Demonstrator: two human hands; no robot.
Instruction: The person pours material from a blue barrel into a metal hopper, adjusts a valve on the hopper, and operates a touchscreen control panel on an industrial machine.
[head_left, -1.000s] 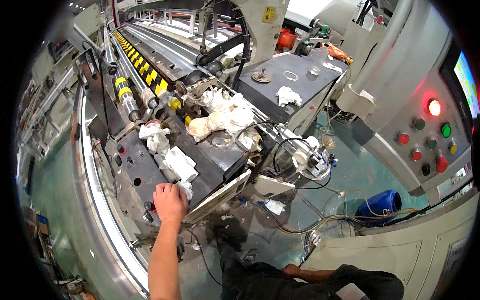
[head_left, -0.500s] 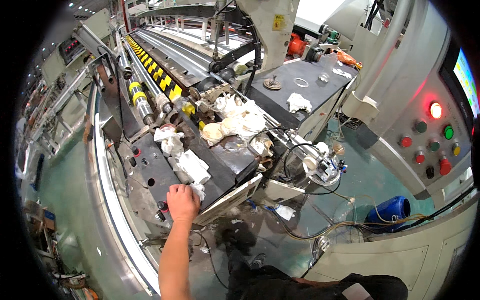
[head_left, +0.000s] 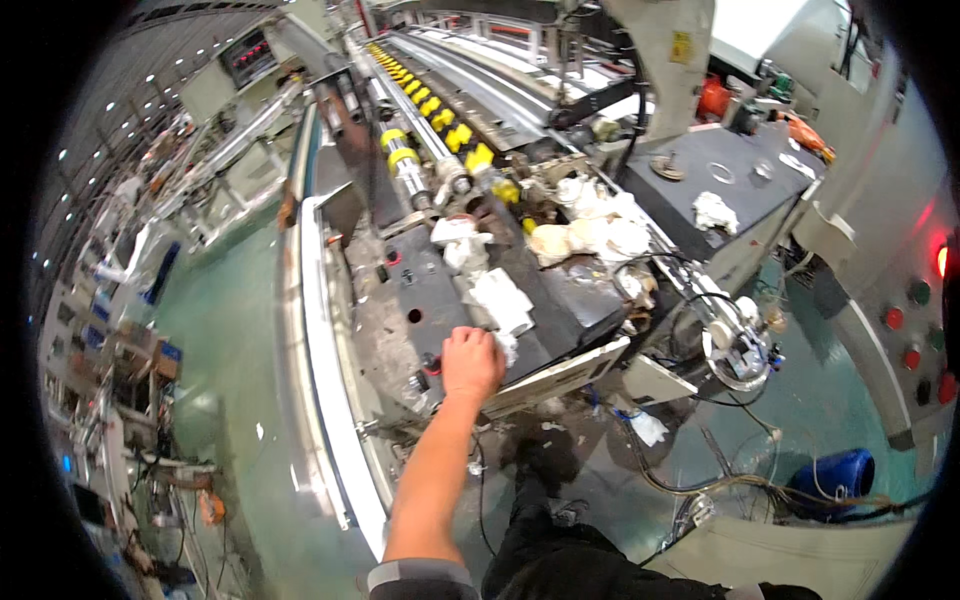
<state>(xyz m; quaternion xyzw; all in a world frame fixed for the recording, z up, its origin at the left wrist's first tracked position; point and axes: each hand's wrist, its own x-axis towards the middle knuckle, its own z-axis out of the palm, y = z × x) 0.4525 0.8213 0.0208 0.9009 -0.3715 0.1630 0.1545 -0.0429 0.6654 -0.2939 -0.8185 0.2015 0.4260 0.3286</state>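
My left hand (head_left: 473, 361) reaches in from the lower edge, its fingers curled down at the near end of a dark metal machine plate (head_left: 427, 290). Whatever the fingers may grip is hidden beneath them. Just beyond them lies a white roll or folded cloth (head_left: 503, 300), with a crumpled white rag (head_left: 461, 243) further along. A small red-and-black knob (head_left: 431, 363) sits close to the left of the hand. My right hand is out of sight.
Stained white rags (head_left: 600, 235) heap over the machine's middle. Rollers (head_left: 405, 165) run away beside a yellow-and-black striped bar (head_left: 440, 120). At right stand a dark-topped cabinet (head_left: 690, 180) and a control panel (head_left: 915, 320). Cables (head_left: 720, 483) and a blue drum (head_left: 835, 473) lie on the floor.
The view has turned left, so the machine appears further right and the panel's screen has left the picture. My left hand stays at the same plate end, fingers still curled.
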